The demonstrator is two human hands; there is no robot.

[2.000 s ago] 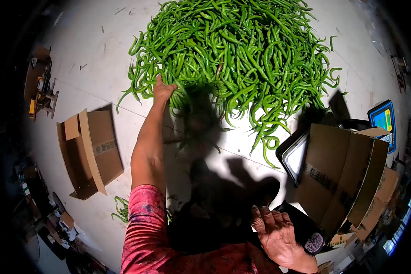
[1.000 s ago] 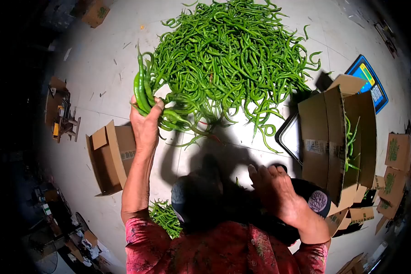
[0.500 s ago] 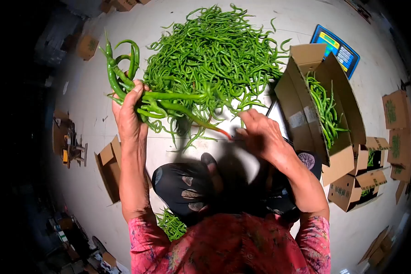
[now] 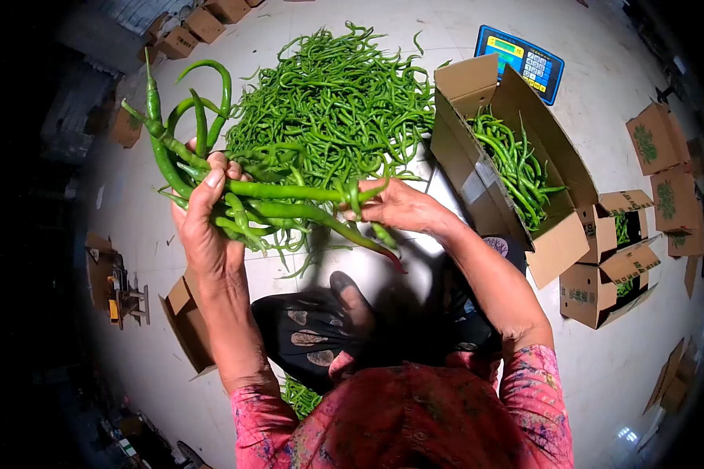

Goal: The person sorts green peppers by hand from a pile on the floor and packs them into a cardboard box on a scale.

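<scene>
My left hand (image 4: 211, 211) is closed round a bunch of long green peppers (image 4: 289, 191), some curling up past the fingers and others reaching right. One pepper at the bunch's lower right has a dark red tip. My right hand (image 4: 391, 207) is closed at the right ends of the bunch, its fingertips on a pepper. Behind both hands a big pile of green peppers (image 4: 336, 102) lies on the pale floor. To the right, an open cardboard box (image 4: 465, 156) stands tilted, with green peppers (image 4: 512, 168) inside.
A blue scale display (image 4: 520, 62) is behind the box. Smaller boxes holding peppers (image 4: 583, 293) stand at the right, more cartons (image 4: 653, 141) beyond them. An open box (image 4: 188, 328) lies at the left. A small pepper heap (image 4: 299, 397) is beside my left leg.
My left hand has lifted a bunch of peppers from the pile's left edge. My right hand has moved up from near my knee to the bunch. The view has shifted, showing the box's inside.
</scene>
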